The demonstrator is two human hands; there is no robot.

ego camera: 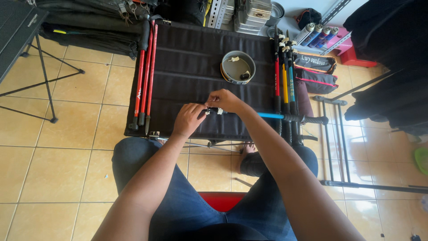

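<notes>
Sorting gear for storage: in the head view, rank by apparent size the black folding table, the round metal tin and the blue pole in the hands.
1. black folding table
2. blue pole
3. round metal tin

Pole tip (213, 110) hidden under both hands, small parts in round tin (238, 67) too small to tell

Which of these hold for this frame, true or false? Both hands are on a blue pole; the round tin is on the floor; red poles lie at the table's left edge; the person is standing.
1. Both the left hand and the right hand are on the blue pole: true.
2. The round tin is on the floor: false, it sits on the black table.
3. The red poles lie at the table's left edge: true.
4. The person is standing: false, they sit with knees bent.
</notes>
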